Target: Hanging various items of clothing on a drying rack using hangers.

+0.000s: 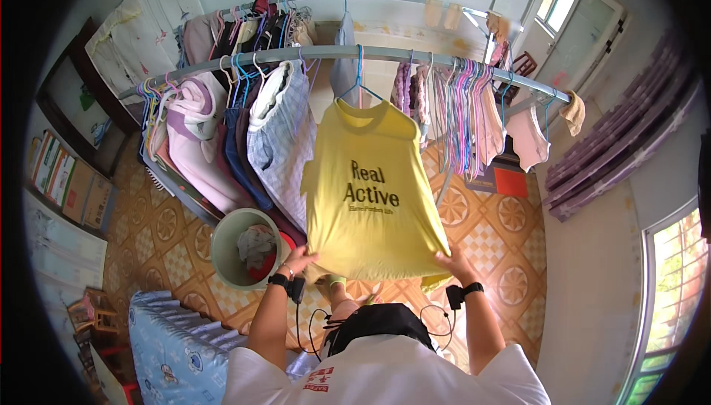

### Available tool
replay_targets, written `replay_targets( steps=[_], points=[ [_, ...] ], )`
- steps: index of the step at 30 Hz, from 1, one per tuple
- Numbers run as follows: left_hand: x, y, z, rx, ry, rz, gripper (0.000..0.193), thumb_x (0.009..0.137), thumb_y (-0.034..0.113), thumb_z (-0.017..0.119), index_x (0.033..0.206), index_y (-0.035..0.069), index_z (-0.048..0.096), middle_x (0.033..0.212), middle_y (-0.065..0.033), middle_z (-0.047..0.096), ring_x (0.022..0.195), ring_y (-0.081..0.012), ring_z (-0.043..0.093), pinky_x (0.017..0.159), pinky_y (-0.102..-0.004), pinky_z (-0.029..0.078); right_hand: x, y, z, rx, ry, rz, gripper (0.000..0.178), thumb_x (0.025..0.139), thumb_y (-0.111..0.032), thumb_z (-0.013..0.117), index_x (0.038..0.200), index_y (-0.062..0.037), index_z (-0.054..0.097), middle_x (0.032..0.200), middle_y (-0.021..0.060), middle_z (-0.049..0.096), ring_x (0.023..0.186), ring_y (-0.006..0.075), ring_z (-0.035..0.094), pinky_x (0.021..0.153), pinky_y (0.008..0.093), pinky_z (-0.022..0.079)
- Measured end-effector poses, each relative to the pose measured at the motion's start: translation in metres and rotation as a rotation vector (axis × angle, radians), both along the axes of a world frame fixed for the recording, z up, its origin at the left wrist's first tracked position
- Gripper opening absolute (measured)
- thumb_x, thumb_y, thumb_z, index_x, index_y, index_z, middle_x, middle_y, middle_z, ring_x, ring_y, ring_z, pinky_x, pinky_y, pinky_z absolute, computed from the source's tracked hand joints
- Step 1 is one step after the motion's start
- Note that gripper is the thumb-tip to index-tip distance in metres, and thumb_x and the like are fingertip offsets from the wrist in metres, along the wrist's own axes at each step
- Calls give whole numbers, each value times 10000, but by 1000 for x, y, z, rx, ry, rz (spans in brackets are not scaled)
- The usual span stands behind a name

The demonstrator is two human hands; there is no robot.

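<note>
A yellow T-shirt with dark lettering hangs in front of me on a blue hanger, hooked over the near metal rail. Its lower hem is stretched between my two hands. At the hem's left corner, my left hand is closed on the cloth. My right hand grips the right corner in the same way, its fingers partly behind the fabric. The shirt faces me, pulled slightly toward my body.
Left of the shirt hang trousers and a pink hooded top; several empty hangers fill the right. A pale bucket holding cloth stands on the tiled floor. A blue patterned cover lies lower left. Purple curtains hang at right.
</note>
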State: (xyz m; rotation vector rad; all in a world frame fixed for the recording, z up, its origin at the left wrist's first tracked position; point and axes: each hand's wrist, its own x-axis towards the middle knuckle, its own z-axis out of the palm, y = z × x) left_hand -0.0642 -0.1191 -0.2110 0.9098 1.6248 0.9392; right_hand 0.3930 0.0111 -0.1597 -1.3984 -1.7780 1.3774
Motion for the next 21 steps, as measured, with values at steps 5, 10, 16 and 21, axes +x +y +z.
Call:
replay_targets(
  steps=[5, 10, 16, 21],
  points=[
    [-5, -37, -11, -253, 92, -145, 422, 741, 360, 725, 990, 27, 653, 850, -31, 664, 723, -125, 594, 636, -269, 453, -7, -28, 4, -138, -570, 202, 424, 741, -391, 668, 982, -42, 648, 875, 175, 660, 837, 300, 626, 733, 389, 464],
    [9, -41, -14, -254, -43, -20, 479, 810, 364, 656, 1143, 31, 569, 997, -34, 622, 901, -127, 567, 775, -277, 447, 33, -40, -71, -126, -273, 152, 406, 808, -301, 615, 1028, 40, 601, 926, 212, 651, 876, 311, 627, 742, 385, 473],
    [1, -71, -45, -338, 160, 132, 546, 791, 393, 646, 1142, -11, 537, 1000, -109, 622, 896, -176, 583, 764, -300, 456, 38, -41, -78, -255, -34, -41, 233, 857, -200, 575, 932, 19, 607, 710, 2, 557, 607, 93, 468, 534, 270, 383],
    [-19, -86, -49, -565, 221, 213, 387, 798, 310, 645, 1050, 22, 585, 851, -95, 644, 706, -177, 614, 629, -291, 490, 51, -28, -64, -231, -277, -13, 227, 850, -201, 577, 877, 22, 609, 668, 11, 560, 586, 93, 464, 513, 272, 373]
  ],
)
